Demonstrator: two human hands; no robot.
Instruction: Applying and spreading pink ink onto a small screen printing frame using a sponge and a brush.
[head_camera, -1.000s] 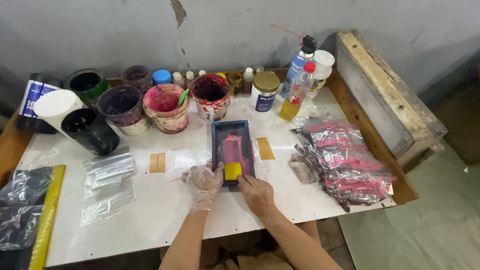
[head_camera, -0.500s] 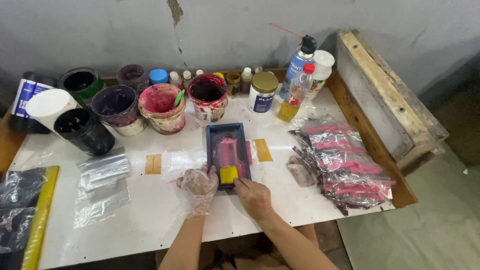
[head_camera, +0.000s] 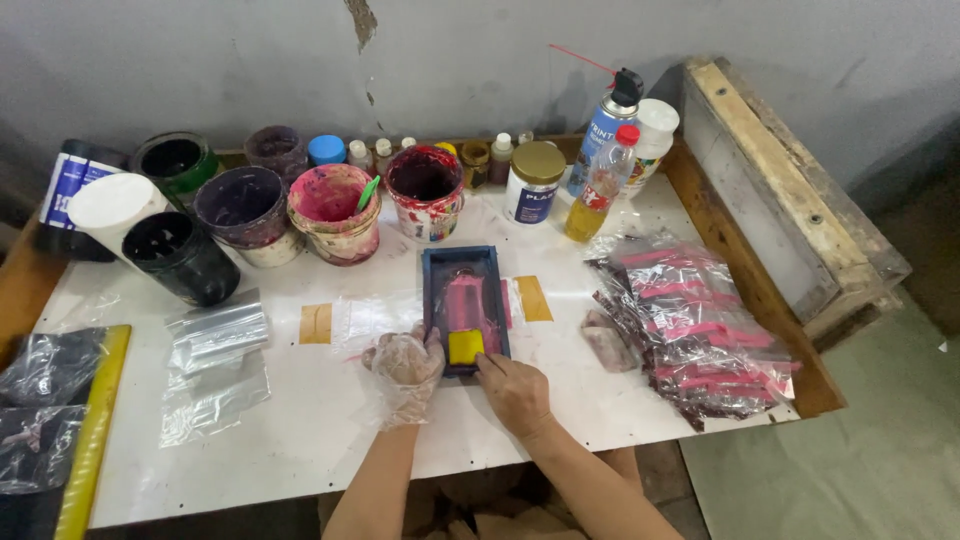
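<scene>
Resting on the near edge of a small dark blue rectangular printing frame with a pink-stained mesh (head_camera: 462, 300), both hands at the middle of a white worktop (head_camera: 330, 440). Left hand (head_camera: 405, 365), covered by a clear thin plastic glove, fingers curled loosely against the frame's near left corner, not closed around it. Right hand (head_camera: 512, 392), bare, fingers bent, fingertips touching the frame's near right corner beside a small yellow square block (head_camera: 466, 346) lying inside the frame at its near end. Frame flat on the worktop, over a clear plastic sheet, flanked left and right by two tan paper labels (head_camera: 316, 323).

Behind the frame, along a grey wall: row of paint-smeared round tubs, among them a pink-stained tub with a green stick (head_camera: 334, 212), a red-stained tub (head_camera: 427, 192), a purple-stained tub (head_camera: 242, 208) and a black tub (head_camera: 180, 256); further right a white jar with a gold lid (head_camera: 532, 182), a blue spray can with a thin red straw (head_camera: 604, 128) and a clear bottle of yellow liquid with a red cap (head_camera: 600, 188).

Right of the frame, well apart from the hands: heap of clear packets with pink contents (head_camera: 690, 330). Left of the frame: loose clear plastic bags (head_camera: 215, 350). Wooden-framed screen (head_camera: 790, 200) leaning at the worktop's right end.
</scene>
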